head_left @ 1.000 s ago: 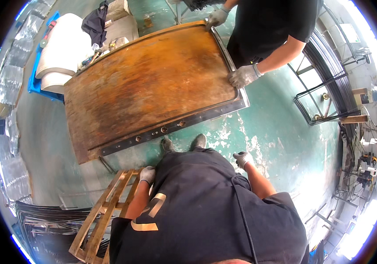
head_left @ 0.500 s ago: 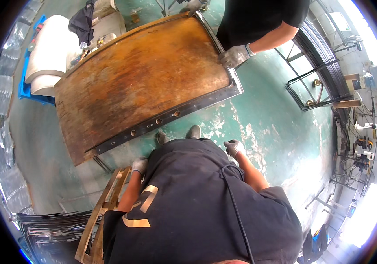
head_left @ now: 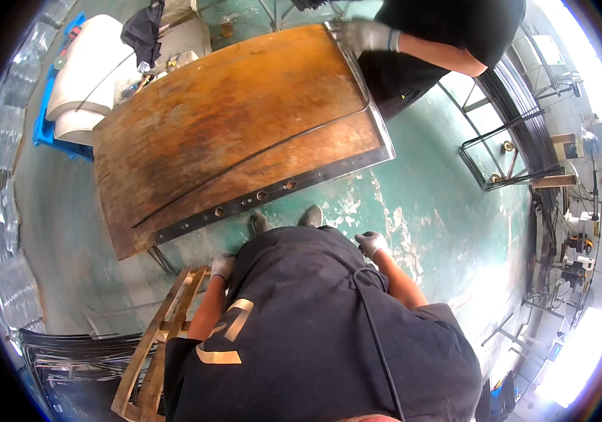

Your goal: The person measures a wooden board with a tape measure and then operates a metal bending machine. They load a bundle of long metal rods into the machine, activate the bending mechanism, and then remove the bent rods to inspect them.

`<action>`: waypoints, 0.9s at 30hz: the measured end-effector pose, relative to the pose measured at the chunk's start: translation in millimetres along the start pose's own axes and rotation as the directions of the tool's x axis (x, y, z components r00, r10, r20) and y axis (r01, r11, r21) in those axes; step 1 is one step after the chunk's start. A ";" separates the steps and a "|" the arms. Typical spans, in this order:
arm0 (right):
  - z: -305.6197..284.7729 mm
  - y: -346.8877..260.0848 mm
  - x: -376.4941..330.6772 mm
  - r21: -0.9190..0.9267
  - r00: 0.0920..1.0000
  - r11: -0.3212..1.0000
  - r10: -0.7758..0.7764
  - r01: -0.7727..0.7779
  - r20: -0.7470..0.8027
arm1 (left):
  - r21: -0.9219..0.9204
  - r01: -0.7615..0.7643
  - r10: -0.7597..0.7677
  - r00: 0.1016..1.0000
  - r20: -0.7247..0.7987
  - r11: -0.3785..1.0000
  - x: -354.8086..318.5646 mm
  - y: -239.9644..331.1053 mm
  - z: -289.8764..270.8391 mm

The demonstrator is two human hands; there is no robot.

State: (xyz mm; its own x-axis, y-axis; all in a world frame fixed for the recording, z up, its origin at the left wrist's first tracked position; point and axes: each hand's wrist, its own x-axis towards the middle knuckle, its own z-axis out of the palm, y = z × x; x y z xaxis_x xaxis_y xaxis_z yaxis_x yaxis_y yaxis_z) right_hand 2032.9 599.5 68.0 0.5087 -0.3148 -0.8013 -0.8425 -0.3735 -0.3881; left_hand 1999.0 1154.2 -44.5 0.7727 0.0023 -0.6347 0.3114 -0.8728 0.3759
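Observation:
My left hand (head_left: 223, 266), in a grey-white glove, hangs beside my hip near a wooden pallet; its fingers are mostly hidden. On the other side, my right hand (head_left: 370, 244), also gloved, is held out from my body with curled fingers and nothing visible in them. Neither hand touches the worktable (head_left: 223, 119), which has a stained brown top. A bent dark metal rod (head_left: 245, 160) lies slantwise across it. Along the near edge runs a dark metal strip (head_left: 241, 204) with several holes. A co-worker's gloved hand (head_left: 368, 35) is blurred at the far right corner, by the rod's bent side.
A wooden pallet (head_left: 150, 366) leans at my left, beside stacked dark metal frames (head_left: 69, 359). A white roll (head_left: 86, 70) rests on a blue base behind the table's left end. A rack of black bent rods (head_left: 526, 112) stands at right. My shoes are close to the table.
The rod's long side has shifted from along the holed strip to a slant across the tabletop. The co-worker's near hand has moved from the table's right edge to its far corner. My hands stay nearly still.

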 end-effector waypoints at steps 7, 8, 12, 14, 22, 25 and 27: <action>2.5 -11.3 1.8 0.010 1.000 1.000 0.007 -0.007 0.019 | 0.077 0.012 -0.013 1.000 0.014 0.997 0.8 -6.3 4.5; 2.9 -12.3 2.4 0.013 1.000 1.000 -0.001 0.001 0.019 | 0.081 -0.043 0.042 0.999 0.015 0.996 4.1 -16.1 10.3; 4.8 -0.9 4.7 0.081 1.000 0.997 0.011 -0.012 0.010 | -0.019 0.013 -0.013 1.000 0.020 1.000 6.0 11.2 -10.2; 3.7 -0.7 4.9 0.085 1.000 0.996 0.008 -0.010 0.021 | 0.073 -0.096 0.096 0.995 0.004 0.993 20.8 -19.5 11.6; 8.0 -4.9 16.7 0.070 1.000 0.998 0.000 0.000 0.009 | 0.072 -0.087 0.083 0.995 0.056 0.994 32.1 -30.9 20.2; 4.8 -7.9 10.1 0.028 1.000 1.000 0.010 -0.009 -0.006 | -0.014 0.092 -0.091 0.992 0.089 0.996 4.4 44.7 -34.6; 5.2 -13.9 8.5 0.024 1.000 1.000 0.011 -0.011 -0.006 | -0.054 0.174 -0.169 0.981 0.090 0.983 -5.6 55.4 -44.8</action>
State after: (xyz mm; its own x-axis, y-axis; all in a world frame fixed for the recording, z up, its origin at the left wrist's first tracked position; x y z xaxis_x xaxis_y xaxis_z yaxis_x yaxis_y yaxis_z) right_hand 2048.1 606.6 64.2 0.5004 -0.3240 -0.8029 -0.8520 -0.3493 -0.3900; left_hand 2036.7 1127.7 10.2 0.6559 0.1056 -0.7474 0.4703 -0.8316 0.2953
